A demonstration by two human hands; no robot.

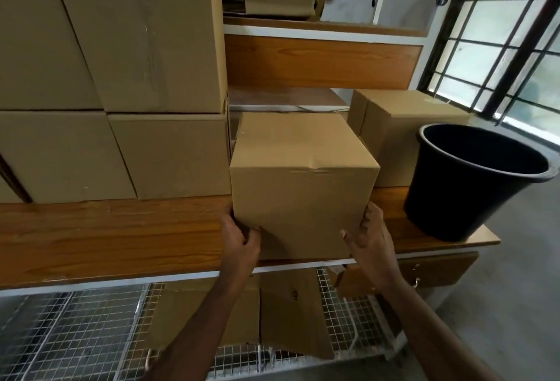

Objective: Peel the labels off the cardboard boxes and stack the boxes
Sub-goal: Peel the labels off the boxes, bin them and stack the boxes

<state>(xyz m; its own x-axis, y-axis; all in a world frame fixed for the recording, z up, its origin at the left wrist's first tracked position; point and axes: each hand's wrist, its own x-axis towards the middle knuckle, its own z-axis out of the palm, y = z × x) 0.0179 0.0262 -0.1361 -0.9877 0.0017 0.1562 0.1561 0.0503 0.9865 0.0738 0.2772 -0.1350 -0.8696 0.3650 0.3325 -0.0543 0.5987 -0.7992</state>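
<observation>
A plain brown cardboard box [303,180] sits at the front of the wooden shelf [106,238]. My left hand [239,238] grips its lower left corner with curled fingers. My right hand [369,235] holds the lower right corner, fingers up the side and thumb on the front face. No label shows on the faces toward me. Several boxes stand stacked at the left, among them a top box [145,41] and a lower box [172,153]. Another box [394,135] stands behind at the right.
A black bucket [472,180] stands on the shelf's right end, close to the held box. Flattened cardboard [291,314] lies on the wire-mesh rack [75,335] below. A drawer [433,268] sits under the shelf at right. A barred window [515,47] is at the far right.
</observation>
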